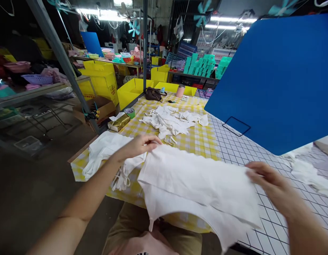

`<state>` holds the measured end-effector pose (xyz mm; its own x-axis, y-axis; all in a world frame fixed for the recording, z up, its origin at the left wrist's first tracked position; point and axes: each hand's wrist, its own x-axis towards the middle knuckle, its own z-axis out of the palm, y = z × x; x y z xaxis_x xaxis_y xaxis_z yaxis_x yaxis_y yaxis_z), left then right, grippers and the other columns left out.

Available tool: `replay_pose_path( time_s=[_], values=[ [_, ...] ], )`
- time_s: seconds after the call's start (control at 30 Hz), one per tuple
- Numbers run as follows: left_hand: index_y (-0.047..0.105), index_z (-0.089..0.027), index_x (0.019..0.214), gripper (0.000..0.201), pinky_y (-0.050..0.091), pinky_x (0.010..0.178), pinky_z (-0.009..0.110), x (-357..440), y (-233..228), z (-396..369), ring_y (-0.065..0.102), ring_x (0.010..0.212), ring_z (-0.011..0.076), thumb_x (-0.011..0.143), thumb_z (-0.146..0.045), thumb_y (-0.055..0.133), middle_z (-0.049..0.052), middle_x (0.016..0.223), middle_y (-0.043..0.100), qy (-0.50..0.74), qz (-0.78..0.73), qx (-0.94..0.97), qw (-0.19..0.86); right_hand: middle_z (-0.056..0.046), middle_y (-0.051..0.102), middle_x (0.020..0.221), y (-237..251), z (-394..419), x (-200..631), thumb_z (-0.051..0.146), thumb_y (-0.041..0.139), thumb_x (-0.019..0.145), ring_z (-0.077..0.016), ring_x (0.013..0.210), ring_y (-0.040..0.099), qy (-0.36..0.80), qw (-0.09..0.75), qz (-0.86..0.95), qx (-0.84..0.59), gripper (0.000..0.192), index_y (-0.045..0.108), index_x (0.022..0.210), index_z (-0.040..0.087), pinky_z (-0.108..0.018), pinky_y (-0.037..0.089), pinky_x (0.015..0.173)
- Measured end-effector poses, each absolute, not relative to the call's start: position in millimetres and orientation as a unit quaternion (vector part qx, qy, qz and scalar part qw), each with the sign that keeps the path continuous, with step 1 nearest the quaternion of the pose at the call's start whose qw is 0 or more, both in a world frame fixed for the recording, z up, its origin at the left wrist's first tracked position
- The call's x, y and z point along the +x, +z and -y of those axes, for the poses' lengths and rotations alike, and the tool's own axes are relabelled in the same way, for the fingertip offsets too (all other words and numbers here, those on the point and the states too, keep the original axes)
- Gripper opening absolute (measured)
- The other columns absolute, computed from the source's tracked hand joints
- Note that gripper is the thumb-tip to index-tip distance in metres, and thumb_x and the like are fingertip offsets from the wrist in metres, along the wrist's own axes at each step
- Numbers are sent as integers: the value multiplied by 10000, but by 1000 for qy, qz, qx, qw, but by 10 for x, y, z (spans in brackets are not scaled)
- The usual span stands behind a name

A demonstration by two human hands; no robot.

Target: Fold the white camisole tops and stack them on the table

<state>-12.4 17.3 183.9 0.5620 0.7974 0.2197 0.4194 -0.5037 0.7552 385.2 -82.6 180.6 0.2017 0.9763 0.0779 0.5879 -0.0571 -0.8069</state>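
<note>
A white sleeveless garment is spread sideways at the near edge of the table, its neckline and straps hanging toward me over the edge. My left hand pinches its far left corner between thumb and fingers. At the far right corner, my right hand grips the cloth, slightly blurred. A folded stack of white garments lies left of my left hand, with thin white straps trailing from it. Farther back rests a loose heap of white cloth pieces.
A yellow checked cloth and a white grid cloth cover the table. A large blue board stands at the right. A gold packet, green tape roll, dark bag and pink cup sit along the far left.
</note>
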Motion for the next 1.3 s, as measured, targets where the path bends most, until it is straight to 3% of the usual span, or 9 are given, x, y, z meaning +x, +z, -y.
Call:
replay_pose_path(
  time_s=[0.07,0.23,0.47,0.63,0.7,0.8,1.0,1.17,1.3],
  values=[
    [640,-144,984,265,440,660,225,43,1285,-393,573,725,140,791,-233,483,20,832,654,233,-412,811,344,-55,595,698,1376,603,3775,558,619,618,-184,609,551,315,332,566,-685,404,577,807,203,-301,462,500],
    [641,-117,983,295,448,791,277,348,447,-652,593,832,180,745,-135,467,56,928,662,152,-472,795,349,-7,571,577,562,300,3799,444,498,630,-162,487,511,241,266,566,-742,273,549,750,204,-314,415,509],
    [608,-158,1024,334,416,918,328,420,327,-975,548,983,202,707,-84,532,63,1056,571,174,-465,809,314,-51,642,734,413,-57,3898,372,408,696,-191,642,581,142,238,569,-774,258,568,814,207,-307,429,607],
    [432,-162,1260,550,413,957,374,512,189,-970,490,1122,231,731,-99,567,108,1224,457,215,-532,794,200,-146,619,974,283,-144,3743,322,356,758,-260,870,571,83,228,553,-797,396,578,1028,136,-383,428,750],
    [352,-175,1330,591,350,1021,417,548,118,-816,379,1249,264,778,-174,565,126,1338,381,210,-527,812,136,-174,547,1168,202,-54,3614,321,322,806,-293,1061,500,35,213,573,-790,453,543,1147,120,-426,387,853],
    [302,-214,1372,592,236,1082,480,565,8,-503,193,1356,293,838,-332,527,111,1457,262,148,-458,871,102,-126,413,1371,46,160,3432,372,232,891,-274,1242,366,-16,145,646,-749,503,443,1300,171,-455,316,960],
    [262,-260,1397,542,155,1108,485,451,-96,-221,105,1382,254,901,-441,385,79,1502,157,76,-418,898,116,-35,280,1473,-162,527,3551,447,137,908,-218,1355,195,16,35,667,-744,567,320,1399,232,-466,183,1057],
    [309,-219,1380,554,168,1108,479,399,-12,-329,123,1377,267,880,-422,435,108,1494,178,64,-431,884,172,-83,411,1392,-45,765,3788,472,199,880,-260,1280,333,27,92,631,-770,560,447,1309,210,-483,284,987],
    [341,-126,1352,526,262,1090,416,446,92,-463,215,1356,261,876,-331,434,164,1460,253,115,-505,834,188,-148,597,1104,113,837,3805,470,298,826,-296,1034,516,26,196,551,-811,528,557,1149,141,-463,394,833]
  ],
)
